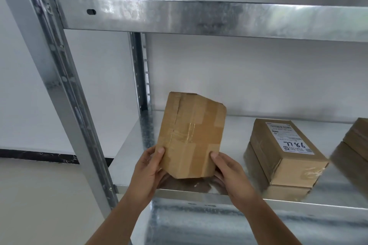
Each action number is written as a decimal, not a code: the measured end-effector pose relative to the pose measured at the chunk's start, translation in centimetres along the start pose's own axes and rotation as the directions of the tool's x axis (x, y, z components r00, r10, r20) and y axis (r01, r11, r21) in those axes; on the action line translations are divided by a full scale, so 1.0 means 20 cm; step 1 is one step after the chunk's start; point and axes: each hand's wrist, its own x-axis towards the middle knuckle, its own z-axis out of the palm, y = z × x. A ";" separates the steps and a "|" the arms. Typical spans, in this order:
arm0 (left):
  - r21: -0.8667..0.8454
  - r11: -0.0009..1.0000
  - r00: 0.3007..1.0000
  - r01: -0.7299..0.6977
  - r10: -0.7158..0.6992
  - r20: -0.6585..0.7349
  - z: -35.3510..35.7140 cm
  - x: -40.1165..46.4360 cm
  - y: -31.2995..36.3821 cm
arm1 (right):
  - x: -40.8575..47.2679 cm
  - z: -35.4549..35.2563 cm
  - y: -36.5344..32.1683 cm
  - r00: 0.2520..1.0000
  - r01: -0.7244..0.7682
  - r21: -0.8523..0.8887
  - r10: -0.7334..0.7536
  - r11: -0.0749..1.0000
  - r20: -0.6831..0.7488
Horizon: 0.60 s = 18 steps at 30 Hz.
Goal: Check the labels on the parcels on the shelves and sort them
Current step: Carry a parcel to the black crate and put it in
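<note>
Cardboard, taped along its seams, is making up the parcel (191, 135) that both hands are holding upright just above the front edge of the metal shelf (135, 145). The left hand (147, 167) is gripping its lower left edge, thumb on the front face; the right hand (229, 171) is gripping the lower right corner likewise, fingers (217, 175) curling behind. No label is showing on the face turned this way, so it probably needs turning. It looks stiff and light enough for this two-handed hold, though the glossy tape may be slippery; bare cardboard edges are the safer place to hold. A labelled box (282, 151) is sitting stacked on another, well apart to the right.
</note>
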 end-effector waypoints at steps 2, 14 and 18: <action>0.042 0.999 0.998 -0.013 0.016 -0.057 0.00 0.01 -0.02 | 0.00 -0.01 0.00 1.000 -0.013 0.043 0.013 0.999 -0.004; 0.298 0.953 0.994 -0.059 0.085 -0.075 0.03 0.03 -0.05 | -0.01 0.00 0.00 0.998 0.007 0.030 -0.005 1.000 -0.066; 0.256 0.967 1.000 -0.018 0.021 -0.009 0.02 0.02 -0.03 | -0.01 0.01 -0.01 0.998 0.034 0.071 -0.030 0.997 -0.051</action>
